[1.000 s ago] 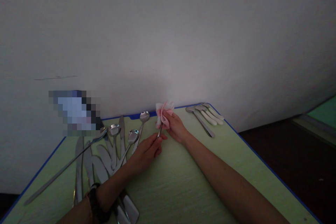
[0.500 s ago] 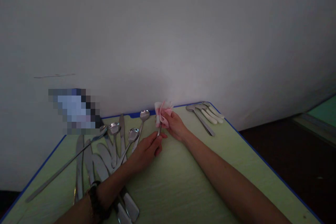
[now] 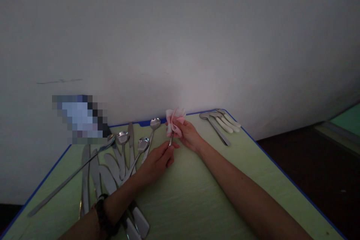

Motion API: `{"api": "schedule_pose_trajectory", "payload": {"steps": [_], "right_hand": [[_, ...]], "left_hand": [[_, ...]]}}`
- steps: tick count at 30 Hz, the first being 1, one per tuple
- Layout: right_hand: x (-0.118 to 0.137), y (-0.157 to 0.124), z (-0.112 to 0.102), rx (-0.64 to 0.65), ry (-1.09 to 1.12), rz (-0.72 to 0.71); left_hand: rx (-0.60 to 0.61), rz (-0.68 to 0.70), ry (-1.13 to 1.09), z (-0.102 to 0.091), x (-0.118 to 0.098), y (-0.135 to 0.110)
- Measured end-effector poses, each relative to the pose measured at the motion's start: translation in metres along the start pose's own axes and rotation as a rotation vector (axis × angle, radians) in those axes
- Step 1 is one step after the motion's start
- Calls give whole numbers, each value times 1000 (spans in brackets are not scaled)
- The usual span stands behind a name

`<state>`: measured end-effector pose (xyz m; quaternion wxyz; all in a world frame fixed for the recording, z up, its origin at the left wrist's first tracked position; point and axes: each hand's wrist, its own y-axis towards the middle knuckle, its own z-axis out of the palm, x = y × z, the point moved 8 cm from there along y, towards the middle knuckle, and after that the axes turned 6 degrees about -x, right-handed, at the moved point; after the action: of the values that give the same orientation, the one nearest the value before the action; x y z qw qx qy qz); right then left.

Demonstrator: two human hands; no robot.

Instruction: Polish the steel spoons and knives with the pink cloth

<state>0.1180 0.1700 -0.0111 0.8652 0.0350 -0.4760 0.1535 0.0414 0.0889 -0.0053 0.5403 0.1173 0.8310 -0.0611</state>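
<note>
My left hand (image 3: 159, 158) is closed around the metal handle of a piece of cutlery (image 3: 171, 139). The far end of that piece is hidden in a pink and white cloth (image 3: 176, 124), so its kind does not show. Gripping the cloth around it is my right hand (image 3: 189, 134). Left of my hands lie several spoons, among them one spoon (image 3: 143, 143) close to my left wrist, and several knives (image 3: 108, 178) partly under my left forearm. To the right, another spoon (image 3: 215, 129) rests beside several white-handled pieces (image 3: 224, 123).
The light green table (image 3: 191, 195) has a blue edge and stands against a grey wall (image 3: 180, 45). A pixelated device (image 3: 80, 116) leans at the back left. One long-handled spoon (image 3: 70, 176) reaches toward the table's left edge. Dark floor (image 3: 309, 165) lies beyond the right edge.
Almost nothing differs. Both hands stay in the same place on the cutlery and cloth, with only a slight shift of the right hand's fingers around the cloth.
</note>
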Motion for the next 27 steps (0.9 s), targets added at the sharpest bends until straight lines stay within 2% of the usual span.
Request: {"api": "schedule_pose_trajectory", "payload": {"steps": [10,12,17,20,23,27], "right_hand": [[-2,-1,1,3,43,50],[0,1,-2,-33,67,26],[9,6,-18,-216,219,-121],[12,6,-21,-253,245,-159],[11,4,-18,-203,208,-125],[2,2,-5,-22,132,48]], "left_hand": [[-5,-15,-18,-1,-2,-1],[-14,-26,-44,-1,-2,-1],[-28,-73,-81,-2,1,1],[-63,-95,-48,-6,0,1],[-78,-108,-41,-8,0,1],[-60,-105,-44,-6,3,0]]}}
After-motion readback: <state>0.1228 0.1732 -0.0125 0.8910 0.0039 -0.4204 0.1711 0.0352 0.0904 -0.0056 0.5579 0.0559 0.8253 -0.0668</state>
